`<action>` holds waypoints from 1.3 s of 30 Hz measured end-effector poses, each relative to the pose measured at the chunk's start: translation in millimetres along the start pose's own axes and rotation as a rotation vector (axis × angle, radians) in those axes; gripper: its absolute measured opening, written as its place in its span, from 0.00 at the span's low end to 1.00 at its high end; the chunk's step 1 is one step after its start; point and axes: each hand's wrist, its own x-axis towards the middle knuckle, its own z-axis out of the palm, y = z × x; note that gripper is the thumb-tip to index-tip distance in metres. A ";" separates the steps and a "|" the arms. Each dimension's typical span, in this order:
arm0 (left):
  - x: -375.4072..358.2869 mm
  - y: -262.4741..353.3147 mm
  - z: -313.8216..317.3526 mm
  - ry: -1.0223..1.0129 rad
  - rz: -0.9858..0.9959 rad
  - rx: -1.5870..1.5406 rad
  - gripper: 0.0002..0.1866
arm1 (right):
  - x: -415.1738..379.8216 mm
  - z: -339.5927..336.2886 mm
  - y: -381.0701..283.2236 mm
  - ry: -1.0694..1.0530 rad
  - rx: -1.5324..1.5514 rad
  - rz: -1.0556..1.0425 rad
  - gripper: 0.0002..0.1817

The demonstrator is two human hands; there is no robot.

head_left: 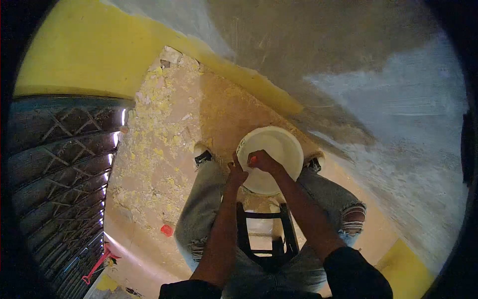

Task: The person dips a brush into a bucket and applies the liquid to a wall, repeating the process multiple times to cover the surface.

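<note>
A round whitish bucket stands on the floor between the person's feet, with pale material inside. My left hand is at the bucket's left rim, its fingers bent against the edge; whether it grips the rim is hard to make out. Over the left part of the opening, my right hand is closed round a small red-orange object, perhaps a handle. What lies below that object is hidden. A dark stool frame shows between the legs, just behind the bucket.
Yellow and white flakes litter the floor on the left. A red piece lies near the left knee. A partly plastered wall rises at the right. Dark metal shutters line the left, with a red-handled tool below.
</note>
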 end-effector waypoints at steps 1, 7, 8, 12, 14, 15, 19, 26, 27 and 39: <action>-1.2 -6.3 5.1 -0.073 -0.168 -0.250 0.53 | -0.1 0.0 3.0 0.009 -0.061 -0.121 0.08; -9.0 21.7 -28.1 0.003 -0.083 -0.249 0.55 | -20.2 -26.5 -17.2 0.061 0.123 -0.042 0.08; -10.1 23.0 -28.1 0.003 -0.087 -0.251 0.55 | -24.0 -29.8 -18.6 0.101 0.179 -0.019 0.09; -7.3 43.2 -54.0 -0.066 -0.263 -0.346 0.61 | -32.1 8.3 23.0 0.354 0.460 0.237 0.11; -6.6 47.7 -57.0 -0.163 -0.414 -0.409 0.64 | -34.8 21.6 25.7 0.727 0.965 0.121 0.13; -6.1 44.3 -51.7 -0.152 -0.390 -0.344 0.64 | -35.6 21.4 21.8 0.725 0.968 0.122 0.13; -6.5 20.1 -25.3 -0.037 -0.125 -0.238 0.59 | -43.5 30.6 8.9 0.855 0.881 0.484 0.11; -10.5 48.1 -59.5 -0.183 -0.404 -0.367 0.59 | -48.4 54.9 20.1 0.700 0.935 0.499 0.11; -12.7 34.7 -42.1 -0.069 -0.282 -0.367 0.60 | -49.7 56.7 21.8 0.703 0.931 0.500 0.11; -6.5 1.3 -7.2 0.093 0.026 -0.163 0.58 | -32.5 37.8 -2.0 0.329 0.455 0.144 0.11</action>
